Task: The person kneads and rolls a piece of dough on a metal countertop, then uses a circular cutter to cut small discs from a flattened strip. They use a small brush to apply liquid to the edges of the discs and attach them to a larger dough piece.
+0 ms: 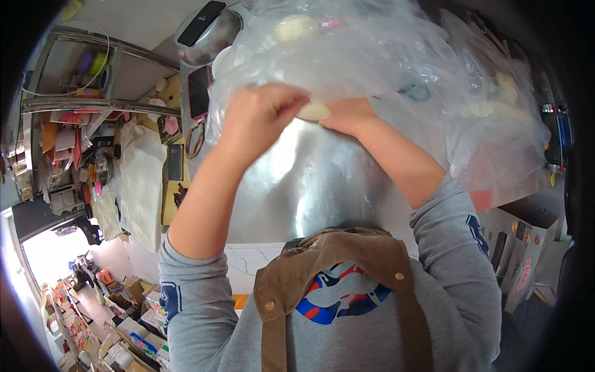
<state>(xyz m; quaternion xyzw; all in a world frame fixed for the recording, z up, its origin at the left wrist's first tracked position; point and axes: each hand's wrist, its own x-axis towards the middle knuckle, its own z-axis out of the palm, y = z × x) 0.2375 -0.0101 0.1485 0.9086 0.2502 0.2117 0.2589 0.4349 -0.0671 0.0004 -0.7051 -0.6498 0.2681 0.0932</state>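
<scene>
Before me is a shiny metal tabletop (316,181), its far part covered by crumpled clear plastic sheeting (353,60). A pale, rounded piece that looks like dough (314,111) lies at the sheeting's near edge, between my hands. My right hand (348,114) rests on its right side, with the fingers partly under the plastic. At its left, my left hand (267,109) is blurred, thumb and fingers close together by the plastic's edge; whether it pinches the sheeting is unclear. Another pale lump (295,28) shows through the plastic farther back.
A phone (202,23) lies on an upturned metal bowl (214,42) at the back left, and a red-edged phone (200,92) sits below it. More plastic (492,125) covers pale pieces at right. A cardboard box (525,260) stands lower right; cluttered shelves (102,107) are at left.
</scene>
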